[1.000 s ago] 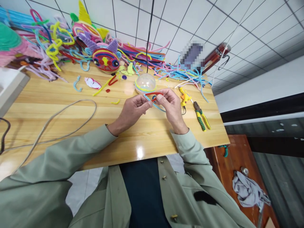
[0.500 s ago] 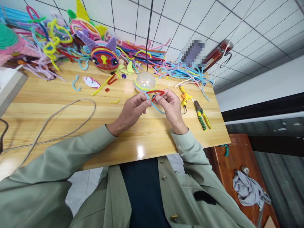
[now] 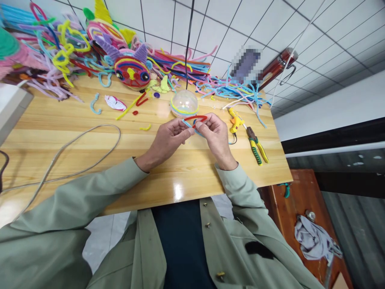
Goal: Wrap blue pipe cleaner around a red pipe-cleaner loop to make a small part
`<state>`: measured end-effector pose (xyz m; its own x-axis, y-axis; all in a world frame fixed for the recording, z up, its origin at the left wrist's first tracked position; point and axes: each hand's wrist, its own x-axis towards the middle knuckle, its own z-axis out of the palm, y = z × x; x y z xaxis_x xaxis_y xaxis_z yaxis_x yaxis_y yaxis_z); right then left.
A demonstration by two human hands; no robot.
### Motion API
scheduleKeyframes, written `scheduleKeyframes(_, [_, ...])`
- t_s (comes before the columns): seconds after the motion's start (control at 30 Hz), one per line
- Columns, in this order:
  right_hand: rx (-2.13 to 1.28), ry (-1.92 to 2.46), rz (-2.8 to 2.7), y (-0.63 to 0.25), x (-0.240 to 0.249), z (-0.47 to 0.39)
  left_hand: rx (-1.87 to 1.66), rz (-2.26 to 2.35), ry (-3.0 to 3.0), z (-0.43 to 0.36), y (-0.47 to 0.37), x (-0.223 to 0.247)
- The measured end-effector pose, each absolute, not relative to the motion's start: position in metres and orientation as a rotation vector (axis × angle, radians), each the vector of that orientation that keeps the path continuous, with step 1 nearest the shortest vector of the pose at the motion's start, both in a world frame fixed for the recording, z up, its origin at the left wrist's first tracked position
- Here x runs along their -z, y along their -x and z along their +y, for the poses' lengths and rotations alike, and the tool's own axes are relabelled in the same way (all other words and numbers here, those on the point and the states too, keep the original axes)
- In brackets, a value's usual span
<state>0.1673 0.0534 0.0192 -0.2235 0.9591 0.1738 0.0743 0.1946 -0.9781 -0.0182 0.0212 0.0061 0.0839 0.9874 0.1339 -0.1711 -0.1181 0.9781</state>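
Observation:
Over the middle of the wooden table, my left hand (image 3: pixel 170 138) pinches a light blue pipe cleaner (image 3: pixel 187 123) near its left end. My right hand (image 3: pixel 215 134) is closed on a bent red pipe cleaner (image 3: pixel 195 118), with a small dark blue piece partly hidden by the fingers. The red and blue strands touch between the two hands. Just beyond them rests a clear dome (image 3: pixel 184 102) with yellow and light blue strands around its lower edge.
A yellow glue gun (image 3: pixel 236 120) and pliers (image 3: pixel 256 146) lie to the right. Finished fuzzy figures (image 3: pixel 132 74) and piles of pipe cleaners (image 3: pixel 180 66) line the back. A grey cable (image 3: pixel 64 148) loops across the left, near small scraps (image 3: pixel 145 127).
The light blue strand, which curved below the fingers, now shows less, lying closer to the red one. My left hand's fingertips have moved slightly right.

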Motion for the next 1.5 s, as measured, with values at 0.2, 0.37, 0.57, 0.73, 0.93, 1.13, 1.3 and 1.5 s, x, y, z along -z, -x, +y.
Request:
scheduleKeyframes(0.2, [-1.181,1.008,-1.509,-0.167,-0.0191,0.0531,-1.291,0.955,-1.241,0.0215,0.0194,-0.0072])
scheduleKeyframes(0.37, [-1.178,1.009,-1.492,-0.1674,-0.0199,0.0536,-1.287,0.948,-1.247,0.0206,0.0211,-0.0075])
scheduleKeyframes(0.57, [-1.175,1.022,-1.477,-0.1667,-0.0194,0.0524,-1.302,0.966,-1.264,0.0207,0.0216,-0.007])
scheduleKeyframes(0.73, [-1.168,1.043,-1.5,-0.167,-0.0188,0.0525,-1.302,0.945,-1.271,0.0218,0.0209,-0.0053])
scheduleKeyframes(0.93, [-1.197,1.032,-1.48,-0.1662,-0.0196,0.0519,-1.315,0.922,-1.284,0.0229,0.0204,-0.0055])
scheduleKeyframes(1.13, [-1.175,1.049,-1.481,-0.1669,-0.0186,0.0529,-1.314,0.96,-1.317,0.0236,0.0212,-0.0036])
scheduleKeyframes(1.3, [-1.162,1.061,-1.495,-0.1672,-0.0183,0.0533,-1.319,0.994,-1.305,0.024,0.021,-0.0007])
scheduleKeyframes(1.5, [-1.205,1.054,-1.52,-0.168,-0.0203,0.0515,-1.324,0.997,-1.287,0.0241,0.0203,-0.0004])
